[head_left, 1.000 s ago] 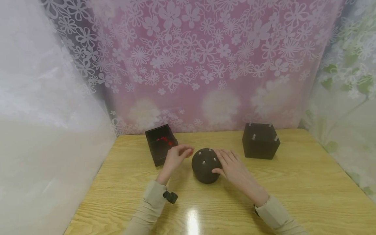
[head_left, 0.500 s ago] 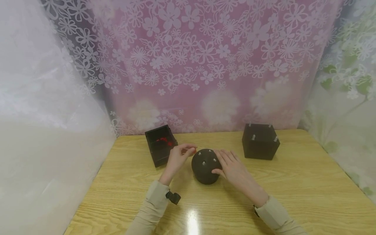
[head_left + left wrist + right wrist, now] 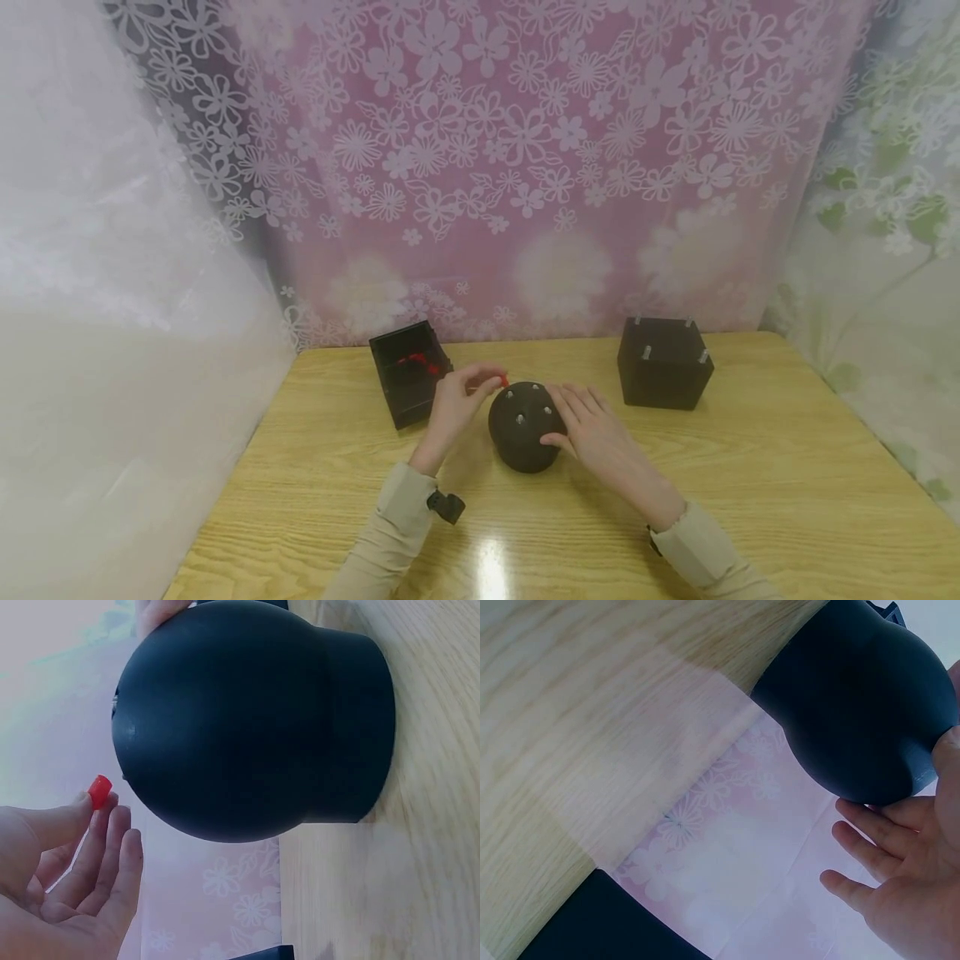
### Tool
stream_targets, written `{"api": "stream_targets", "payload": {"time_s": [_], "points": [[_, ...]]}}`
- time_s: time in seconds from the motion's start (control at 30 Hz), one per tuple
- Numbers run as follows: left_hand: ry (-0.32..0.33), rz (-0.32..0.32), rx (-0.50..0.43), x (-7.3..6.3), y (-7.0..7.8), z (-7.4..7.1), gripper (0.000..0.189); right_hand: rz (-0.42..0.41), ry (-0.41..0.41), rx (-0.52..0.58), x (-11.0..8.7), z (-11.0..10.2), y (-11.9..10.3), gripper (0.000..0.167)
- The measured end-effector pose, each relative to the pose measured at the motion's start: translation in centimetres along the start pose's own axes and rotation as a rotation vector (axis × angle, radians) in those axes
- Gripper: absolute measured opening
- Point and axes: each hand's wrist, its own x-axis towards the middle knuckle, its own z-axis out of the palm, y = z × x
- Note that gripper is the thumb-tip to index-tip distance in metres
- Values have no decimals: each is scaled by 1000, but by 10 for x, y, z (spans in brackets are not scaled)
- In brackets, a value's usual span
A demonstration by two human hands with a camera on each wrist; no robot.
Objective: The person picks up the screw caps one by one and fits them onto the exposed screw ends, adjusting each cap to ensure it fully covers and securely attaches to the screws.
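Note:
My left hand pinches a small red cylinder between thumb and forefinger. It holds the cylinder just off the upper left of a black dome-topped object, whose short base stands on the table. Several small clear studs stick up from the dome's top. On the dome's right side rests my right hand, its fingers stretched along the far side and the thumb on the near side. In the right wrist view, the fingers lie nearly straight against the dome's underside curve.
Behind my left hand lies an open black tray holding several red pieces. A black box with clear studs at its top corners stands at the back right. A flowered pink curtain hangs behind the wooden table.
My left hand has moved slightly right and up to the dome's edge, and the red cylinder now shows upright at its fingertips. The right hand and the dome have stayed put.

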Motion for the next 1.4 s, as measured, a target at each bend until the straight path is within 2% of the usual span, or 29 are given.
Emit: {"api": "stream_targets", "payload": {"time_s": [0.27, 0.73, 0.97, 1.4], "points": [[-3, 25, 42, -2, -3, 3, 17, -9, 27, 3, -1, 2, 1, 86], [-12, 13, 55, -5, -2, 5, 17, -12, 21, -8, -1, 4, 1, 88], [-26, 37, 46, -6, -1, 6, 17, -15, 34, -8, 0, 4, 1, 87], [-53, 18, 49, -7, 0, 7, 19, -12, 34, 2, 0, 5, 1, 87]]}}
